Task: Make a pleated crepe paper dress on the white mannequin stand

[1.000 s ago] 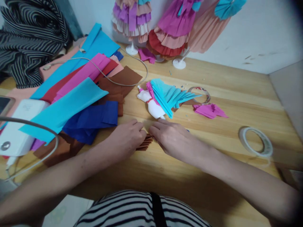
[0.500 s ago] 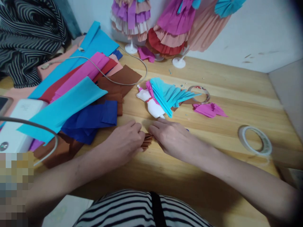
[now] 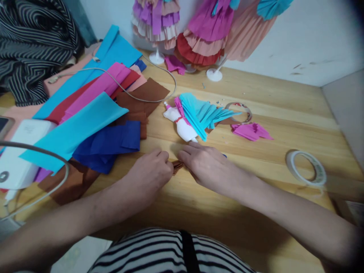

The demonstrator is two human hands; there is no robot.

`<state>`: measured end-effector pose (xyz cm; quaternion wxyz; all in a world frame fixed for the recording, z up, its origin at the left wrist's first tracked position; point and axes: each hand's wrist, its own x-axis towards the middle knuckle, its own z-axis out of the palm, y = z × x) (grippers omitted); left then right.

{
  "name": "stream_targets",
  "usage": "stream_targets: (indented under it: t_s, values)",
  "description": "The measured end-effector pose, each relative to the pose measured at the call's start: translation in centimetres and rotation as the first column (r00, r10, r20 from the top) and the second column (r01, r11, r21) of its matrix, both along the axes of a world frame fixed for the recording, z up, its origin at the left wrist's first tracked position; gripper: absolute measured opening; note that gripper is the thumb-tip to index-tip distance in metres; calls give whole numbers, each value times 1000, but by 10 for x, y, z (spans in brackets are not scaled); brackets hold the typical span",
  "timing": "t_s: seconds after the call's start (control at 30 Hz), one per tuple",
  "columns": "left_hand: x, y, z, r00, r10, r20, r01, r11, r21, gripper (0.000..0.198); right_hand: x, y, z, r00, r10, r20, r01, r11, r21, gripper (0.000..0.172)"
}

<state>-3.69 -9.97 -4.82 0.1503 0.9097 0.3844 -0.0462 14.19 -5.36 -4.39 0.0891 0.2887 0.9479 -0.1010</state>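
Fingers [image 3: 166, 161] pinch thin, pleated brown paper [image 3: 177, 166].

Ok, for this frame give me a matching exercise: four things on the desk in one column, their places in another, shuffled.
Things:
1. pleated brown paper
2. tape roll
3. small mannequin
4. white power bank

Places:
A. far left edge
B. alone on bare wood, right side
C. pinched between left hand and right hand
D. lying under turquoise pleats, mid-desk

Pairs: 1-C, 2-B, 3-D, 4-A
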Motion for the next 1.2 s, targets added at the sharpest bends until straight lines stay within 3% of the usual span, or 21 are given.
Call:
stream_targets:
  t_s: [0.2,0.37,0.7,0.97,1.2]
  values:
    - [2,0,1,974,221,41,-217,972,-84,21,-1,0,1,1000,-10,-2,10,999,-30,22]
    - [3,0,-5,945,323,55,-316,942,-114,24,0,1,3,1000,-19,-1,19,998,-63,18]
    - [6,0,-2,934,357,12,-355,931,-90,23,10,6,10,992,-24,-126,-4,976,-219,4]
    - [6,0,-3,933,360,24,-357,931,-78,24,-10,-5,7,994,-63,-85,53,992,-114,15]
    - [5,1,-9,920,377,105,-373,926,-58,22,-12,-5,2,997,-33,-70,29,998,-56,13]
